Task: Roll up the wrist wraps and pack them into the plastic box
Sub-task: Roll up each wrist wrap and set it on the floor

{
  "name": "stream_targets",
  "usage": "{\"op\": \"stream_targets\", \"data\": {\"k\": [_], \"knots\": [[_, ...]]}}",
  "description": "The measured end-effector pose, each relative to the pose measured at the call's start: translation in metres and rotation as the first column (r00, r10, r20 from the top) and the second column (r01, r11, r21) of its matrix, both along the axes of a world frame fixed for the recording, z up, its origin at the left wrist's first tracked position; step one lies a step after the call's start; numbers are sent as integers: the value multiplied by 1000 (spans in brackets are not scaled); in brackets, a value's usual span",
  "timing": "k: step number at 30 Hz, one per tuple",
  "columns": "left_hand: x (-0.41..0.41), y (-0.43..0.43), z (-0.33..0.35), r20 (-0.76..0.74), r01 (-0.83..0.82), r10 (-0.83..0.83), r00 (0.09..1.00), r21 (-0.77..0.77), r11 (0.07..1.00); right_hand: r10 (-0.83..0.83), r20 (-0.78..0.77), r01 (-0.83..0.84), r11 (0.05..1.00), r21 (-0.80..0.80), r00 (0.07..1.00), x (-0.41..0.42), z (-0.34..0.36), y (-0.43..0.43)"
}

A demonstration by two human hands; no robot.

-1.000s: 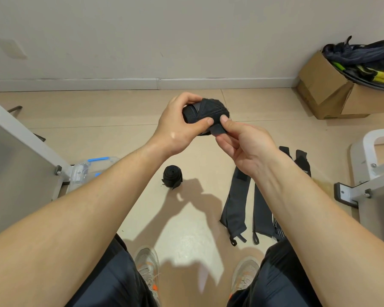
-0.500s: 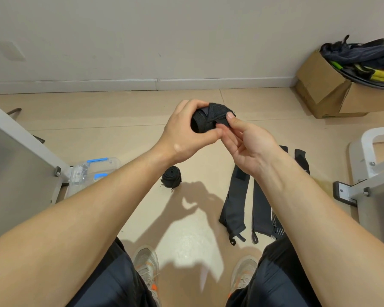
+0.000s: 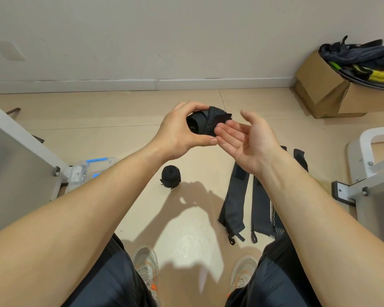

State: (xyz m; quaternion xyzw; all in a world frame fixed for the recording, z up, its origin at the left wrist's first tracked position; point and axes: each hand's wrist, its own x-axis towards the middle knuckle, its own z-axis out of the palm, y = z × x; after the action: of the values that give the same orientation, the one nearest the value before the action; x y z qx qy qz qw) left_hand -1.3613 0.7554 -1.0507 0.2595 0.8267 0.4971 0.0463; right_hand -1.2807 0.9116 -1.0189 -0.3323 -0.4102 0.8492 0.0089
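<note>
My left hand (image 3: 182,131) grips a rolled black wrist wrap (image 3: 203,124) held up in front of me, its loose end flap sticking out to the right. My right hand (image 3: 251,140) is beside it with the palm up and fingers straight, the fingertips just touching the roll. A second rolled wrap (image 3: 170,176) lies on the floor below. Two unrolled dark wraps (image 3: 235,200) lie flat on the floor to the right, partly hidden by my right forearm. The clear plastic box (image 3: 87,171) with blue latches sits on the floor at left, partly behind a white frame.
A white metal frame leg (image 3: 24,142) stands at left and another white frame (image 3: 368,171) at right. A cardboard box (image 3: 324,91) with clothes and bands sits by the wall at the far right. My shoes (image 3: 146,264) are at the bottom.
My right hand has let go of the wrap's end and opened, pulling back slightly to the right. My left hand keeps its grip and has turned the roll a little.
</note>
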Motion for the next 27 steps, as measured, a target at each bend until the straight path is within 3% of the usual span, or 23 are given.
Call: {"op": "stream_targets", "data": {"k": [2, 5, 9, 11, 13, 16, 20, 24, 27], "knots": [[-2, -2, -1, 50, -13, 12, 999, 11, 1000, 34, -33, -33, 998, 48, 999, -1, 0, -2], [-3, -4, -2, 122, -10, 6, 993, 32, 999, 90, -33, -79, 965, 249, 995, -2, -5, -6], [-1, -4, 2, 173, -9, 6, 985, 19, 1000, 54, 47, -71, 798, 599, 997, -6, -15, -9], [1, -6, 5, 217, -2, -7, 976, 42, 999, 36, 46, -58, 730, 681, 998, -8, -17, -8], [1, -8, 9, 263, 6, -26, 965, 76, 997, 54, 59, -80, 755, 651, 997, -10, -18, -5], [4, -10, 13, 320, 22, -71, 945, 154, 988, 227, 54, -222, 830, 512, 972, -9, -21, 0], [13, -3, 14, 465, -56, -98, 880, 306, 950, 329, -130, -262, 890, 373, 935, -15, -26, -3], [21, 7, 8, 625, -254, 16, 780, 293, 922, 235, -115, -162, 881, 445, 965, -21, -25, -20], [25, 11, 2, 591, -379, 179, 786, 233, 896, 172, -80, -95, 809, 580, 982, -20, -24, -37]]}}
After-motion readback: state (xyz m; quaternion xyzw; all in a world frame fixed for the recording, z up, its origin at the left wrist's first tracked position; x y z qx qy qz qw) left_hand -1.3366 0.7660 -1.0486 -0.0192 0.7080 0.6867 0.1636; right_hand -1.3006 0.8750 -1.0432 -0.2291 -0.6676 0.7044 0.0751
